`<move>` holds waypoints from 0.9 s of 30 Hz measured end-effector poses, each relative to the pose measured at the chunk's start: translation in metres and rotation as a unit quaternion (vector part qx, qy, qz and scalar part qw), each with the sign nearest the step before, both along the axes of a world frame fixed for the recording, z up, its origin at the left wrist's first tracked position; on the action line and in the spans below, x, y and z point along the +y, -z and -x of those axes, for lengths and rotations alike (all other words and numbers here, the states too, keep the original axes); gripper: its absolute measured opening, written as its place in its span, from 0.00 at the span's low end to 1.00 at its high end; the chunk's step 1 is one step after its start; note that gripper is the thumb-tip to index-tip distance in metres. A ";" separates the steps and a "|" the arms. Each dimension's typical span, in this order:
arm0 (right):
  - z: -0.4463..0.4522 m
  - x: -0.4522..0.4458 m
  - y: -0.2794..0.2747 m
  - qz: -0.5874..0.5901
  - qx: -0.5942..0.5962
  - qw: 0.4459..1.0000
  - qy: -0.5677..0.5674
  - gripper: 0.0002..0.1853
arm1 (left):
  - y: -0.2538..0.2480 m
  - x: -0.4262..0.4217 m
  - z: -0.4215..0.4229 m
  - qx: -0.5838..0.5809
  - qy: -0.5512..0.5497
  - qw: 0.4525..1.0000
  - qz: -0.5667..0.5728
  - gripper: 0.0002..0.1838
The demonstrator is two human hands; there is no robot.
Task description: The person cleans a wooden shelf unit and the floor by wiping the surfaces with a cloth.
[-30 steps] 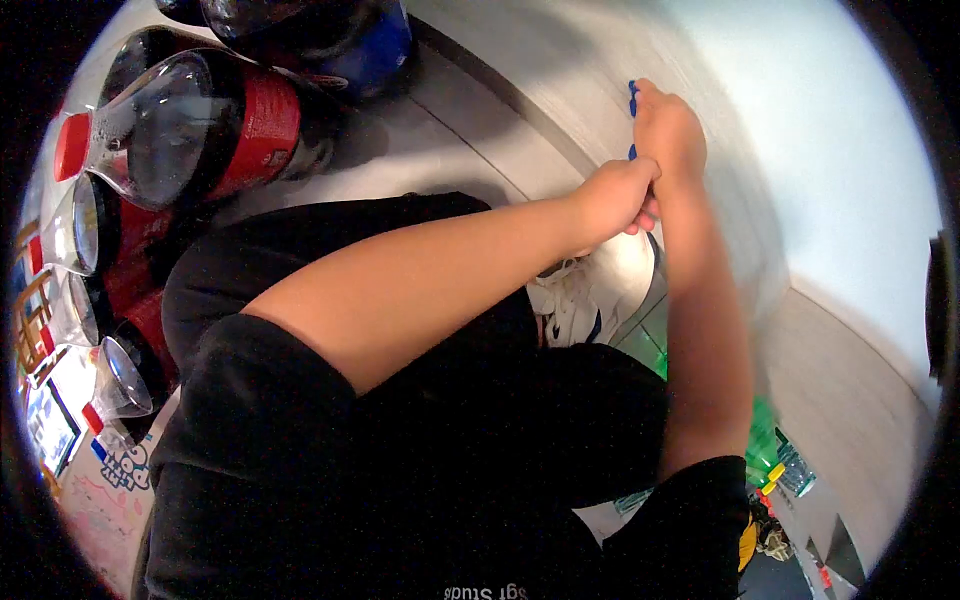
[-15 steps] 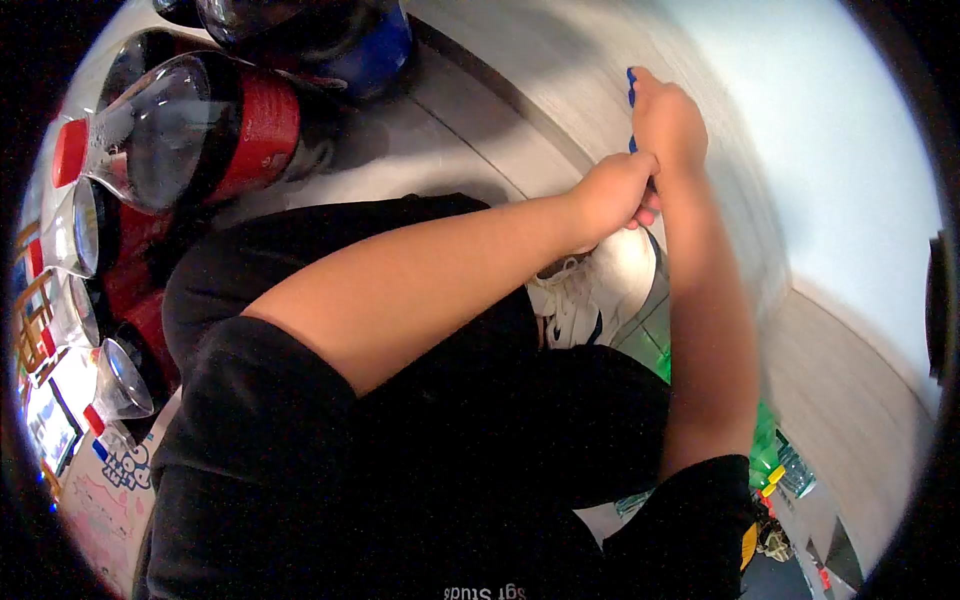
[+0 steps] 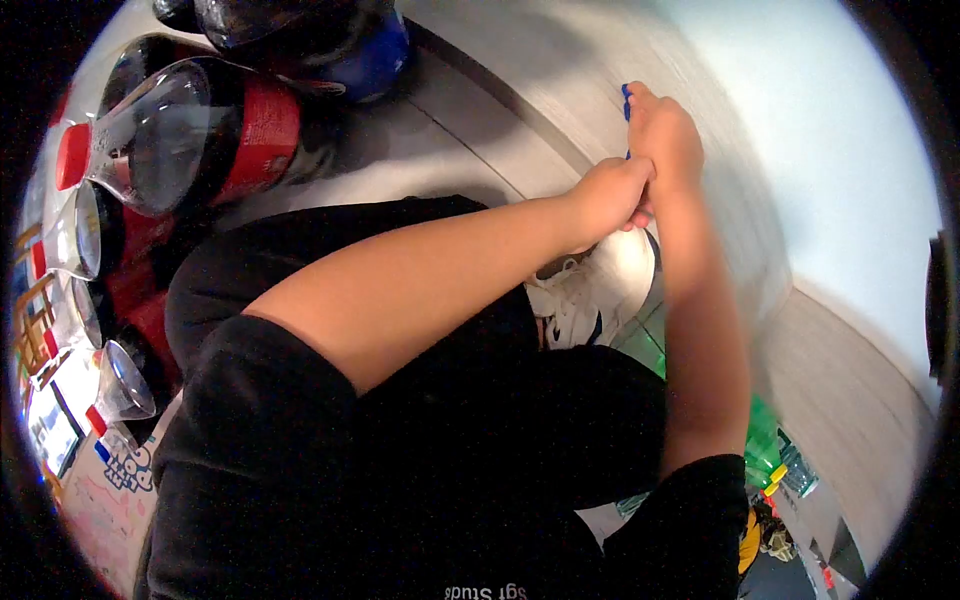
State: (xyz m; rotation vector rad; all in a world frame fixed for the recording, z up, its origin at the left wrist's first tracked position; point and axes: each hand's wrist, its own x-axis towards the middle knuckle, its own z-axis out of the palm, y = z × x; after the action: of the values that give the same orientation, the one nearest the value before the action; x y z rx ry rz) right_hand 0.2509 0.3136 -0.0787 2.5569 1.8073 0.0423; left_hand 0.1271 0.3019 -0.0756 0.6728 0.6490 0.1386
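My right hand (image 3: 668, 140) is closed on a slim blue object (image 3: 627, 103), just above the pale wood-look board by the wall. Only narrow bits of blue show past my fingers, so its kind cannot be made out. Right against the right wrist, my left hand (image 3: 612, 198) has its fingers curled in. What those fingers hold, if anything, is hidden. Below the hands is a white lace-up shoe (image 3: 590, 300), beside my bent knees in black cloth.
Several large bottles of dark drink, one with a red cap and label (image 3: 265, 135), stand close on the left. A dark bottle with a blue label (image 3: 375, 55) is at the top. Green bottles (image 3: 762, 440) are at lower right. A pale wall (image 3: 850, 150) rises on the right.
My right hand has come slightly down toward me, with the blue object in it. My left hand has barely shifted and stays against the right wrist.
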 end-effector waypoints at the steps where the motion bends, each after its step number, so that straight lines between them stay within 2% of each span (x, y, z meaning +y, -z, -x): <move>1: 0.002 -0.006 -0.002 0.002 0.010 1.000 -0.008 0.15 | 0.001 -0.002 0.000 -0.002 0.004 1.000 0.001 0.20; 3: 0.005 -0.014 -0.001 -0.018 0.014 1.000 -0.008 0.15 | 0.000 -0.005 0.002 0.028 0.047 0.998 -0.021 0.20; 8: 0.005 -0.010 -0.003 -0.054 -0.016 0.998 0.005 0.15 | 0.000 -0.004 0.002 0.033 0.035 0.999 -0.022 0.20; 10: -0.007 0.003 -0.002 -0.009 -0.013 0.998 0.056 0.17 | 0.004 -0.003 0.002 0.029 0.034 0.999 -0.021 0.20; 17: -0.037 0.025 0.001 -0.017 0.005 0.997 0.069 0.18 | 0.012 0.000 0.001 0.034 0.023 0.999 -0.023 0.20; 22: -0.019 0.011 -0.007 -0.001 -0.023 1.000 -0.010 0.18 | 0.012 0.000 0.004 0.011 0.016 0.999 -0.035 0.21; 27: -0.019 0.006 -0.002 -0.007 -0.031 0.999 -0.015 0.18 | 0.012 -0.004 0.003 0.038 0.028 0.998 -0.032 0.21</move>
State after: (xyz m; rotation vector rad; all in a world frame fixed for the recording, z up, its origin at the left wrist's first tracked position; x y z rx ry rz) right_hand 0.2703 0.3201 -0.0770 2.5077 1.8309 0.1349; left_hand 0.1245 0.2978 -0.0879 0.7607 0.6995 0.0829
